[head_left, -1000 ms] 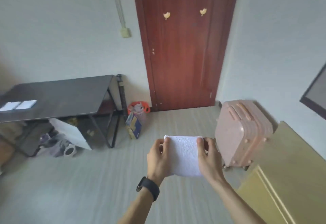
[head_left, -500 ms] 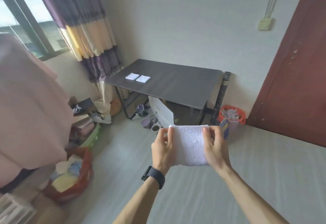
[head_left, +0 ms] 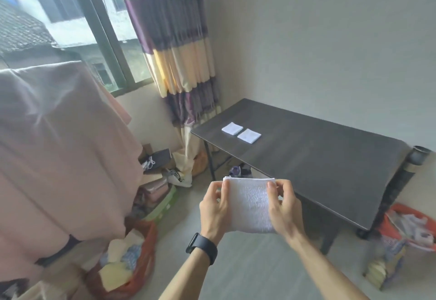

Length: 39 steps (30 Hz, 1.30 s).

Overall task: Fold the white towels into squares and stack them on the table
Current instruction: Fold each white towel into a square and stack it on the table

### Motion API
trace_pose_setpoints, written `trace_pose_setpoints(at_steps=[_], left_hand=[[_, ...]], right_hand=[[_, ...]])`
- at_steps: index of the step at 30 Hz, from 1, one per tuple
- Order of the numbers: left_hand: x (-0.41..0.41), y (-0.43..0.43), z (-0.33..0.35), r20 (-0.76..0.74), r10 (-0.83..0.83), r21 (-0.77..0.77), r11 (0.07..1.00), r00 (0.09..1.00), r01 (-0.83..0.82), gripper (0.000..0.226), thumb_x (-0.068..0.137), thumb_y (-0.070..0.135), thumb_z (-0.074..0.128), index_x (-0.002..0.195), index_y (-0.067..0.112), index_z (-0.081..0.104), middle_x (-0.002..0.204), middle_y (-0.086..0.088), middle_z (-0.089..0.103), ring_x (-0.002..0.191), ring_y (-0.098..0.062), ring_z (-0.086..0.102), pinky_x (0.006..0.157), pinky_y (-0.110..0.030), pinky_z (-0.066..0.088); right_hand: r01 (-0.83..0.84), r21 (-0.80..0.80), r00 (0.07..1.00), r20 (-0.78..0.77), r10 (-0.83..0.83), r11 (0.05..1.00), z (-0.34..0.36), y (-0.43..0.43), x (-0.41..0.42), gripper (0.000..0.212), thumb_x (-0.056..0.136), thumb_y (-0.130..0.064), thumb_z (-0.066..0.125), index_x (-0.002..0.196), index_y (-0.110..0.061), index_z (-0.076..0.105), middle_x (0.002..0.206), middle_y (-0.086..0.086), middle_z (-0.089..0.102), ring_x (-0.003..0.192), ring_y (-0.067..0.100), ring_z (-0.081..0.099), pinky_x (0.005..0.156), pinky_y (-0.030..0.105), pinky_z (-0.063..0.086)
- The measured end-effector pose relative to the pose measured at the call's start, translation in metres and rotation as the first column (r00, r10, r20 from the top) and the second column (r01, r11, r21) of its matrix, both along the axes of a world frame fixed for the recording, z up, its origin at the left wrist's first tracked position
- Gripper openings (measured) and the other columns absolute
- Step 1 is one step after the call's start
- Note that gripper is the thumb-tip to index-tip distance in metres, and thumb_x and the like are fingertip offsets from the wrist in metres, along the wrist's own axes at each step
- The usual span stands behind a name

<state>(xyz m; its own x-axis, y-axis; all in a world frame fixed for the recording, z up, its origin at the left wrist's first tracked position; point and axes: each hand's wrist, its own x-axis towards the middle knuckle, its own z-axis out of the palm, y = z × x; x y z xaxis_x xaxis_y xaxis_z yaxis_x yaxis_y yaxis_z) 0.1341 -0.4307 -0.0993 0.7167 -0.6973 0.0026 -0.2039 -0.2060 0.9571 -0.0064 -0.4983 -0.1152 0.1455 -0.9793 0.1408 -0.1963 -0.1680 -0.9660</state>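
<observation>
— White towel (head_left: 250,203) first: how does it look?

— Folded into a thick, nearly square pad. The weave is nubbly terry, and the layered edges show along the top. It hangs in the air over the floor (head_left: 247,269), in front of the near edge of the surface and not touching it.

— And the grip?

— Both are clamped on it. The left grip (head_left: 215,207) pinches the left edge, with the thumb on the near face and the fingers curled behind. The right grip (head_left: 283,207) does the same on the right edge. A black watch (head_left: 201,247) sits on the left wrist.

— What lies on the surface?

— The surface (head_left: 318,162) is a long dark top on black legs, set along a pale wall (head_left: 330,40). Two folded towels lie toward its far left end, one (head_left: 232,128) beside the other (head_left: 249,135). They are close together and side by side, not one on top of the other.

— And the room around it?

— A striped curtain (head_left: 174,51), purple and cream, hangs in the corner beside a window (head_left: 70,16). A large pink cloth (head_left: 59,146) fills the left side. Below it stands a red basket (head_left: 141,273) full of cloth. Boxes and bags crowd the floor under the curtain. A second red basket (head_left: 401,212) stands right of the surface, and a dark tube (head_left: 418,158) is upright at that end.
</observation>
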Motion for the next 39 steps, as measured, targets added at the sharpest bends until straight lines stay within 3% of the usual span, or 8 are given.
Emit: trace_pose_setpoints(at_steps=[9, 18, 23, 32, 39], left_hand=[[0.134, -0.15, -0.029, -0.039, 0.072, 0.028, 0.997, 0.997, -0.071, 0.03, 0.096, 0.049, 0.053, 0.081, 0.026, 0.064, 0.074, 0.007, 0.068, 0.061, 0.004, 0.055, 0.055, -0.012, 0.04], [0.281, -0.319, -0.067, -0.031, -0.088, 0.109, 0.99, 0.996, 0.091, 0.033, 0.095, 0.053, 0.051, 0.08, 0.026, 0.062, 0.073, 0.012, 0.064, 0.063, 0.001, 0.051, 0.058, -0.014, 0.04], [0.34, -0.4, -0.086, -0.061, -0.16, 0.168, 0.971, 0.985, 0.168, 0.032, 0.097, 0.051, 0.051, 0.084, 0.025, 0.065, 0.077, 0.013, 0.067, 0.068, 0.004, 0.055, 0.062, -0.012, 0.041], [0.427, -0.549, -0.144, -0.101, -0.245, 0.329, 0.906, 0.964, 0.265, 0.031, 0.096, 0.053, 0.05, 0.084, 0.027, 0.062, 0.08, 0.012, 0.068, 0.071, -0.005, 0.059, 0.066, -0.024, 0.046], [0.47, -0.663, -0.172, -0.087, -0.373, 0.478, 0.798, 0.924, 0.367, 0.022, 0.097, 0.047, 0.049, 0.086, 0.03, 0.057, 0.08, 0.011, 0.065, 0.075, -0.012, 0.058, 0.063, -0.025, 0.045]], right_hand=[[-0.082, 0.028, 0.995, -0.057, 0.083, 0.996, -0.023, -0.158, 0.136, 0.014, 0.1, -0.034, 0.05, 0.09, -0.025, 0.054, 0.082, -0.009, 0.066, 0.083, -0.001, 0.057, 0.067, 0.019, 0.045], [0.064, 0.109, 0.992, -0.111, -0.052, 0.992, -0.058, -0.303, 0.271, 0.017, 0.101, -0.032, 0.05, 0.089, -0.021, 0.053, 0.078, -0.005, 0.065, 0.077, 0.003, 0.058, 0.061, 0.01, 0.042], [0.138, 0.181, 0.982, -0.151, -0.111, 0.974, -0.076, -0.374, 0.328, 0.018, 0.101, -0.032, 0.049, 0.092, -0.017, 0.054, 0.079, -0.006, 0.064, 0.078, -0.004, 0.056, 0.059, 0.007, 0.04], [0.228, 0.333, 0.965, -0.202, -0.167, 0.915, -0.143, -0.51, 0.412, 0.019, 0.101, -0.039, 0.045, 0.089, -0.025, 0.051, 0.077, -0.004, 0.064, 0.068, 0.009, 0.058, 0.055, 0.017, 0.04], [0.314, 0.419, 0.936, -0.285, -0.205, 0.852, -0.18, -0.604, 0.453, 0.021, 0.102, -0.04, 0.041, 0.091, -0.024, 0.049, 0.071, 0.0, 0.062, 0.054, 0.011, 0.051, 0.052, 0.025, 0.041]])
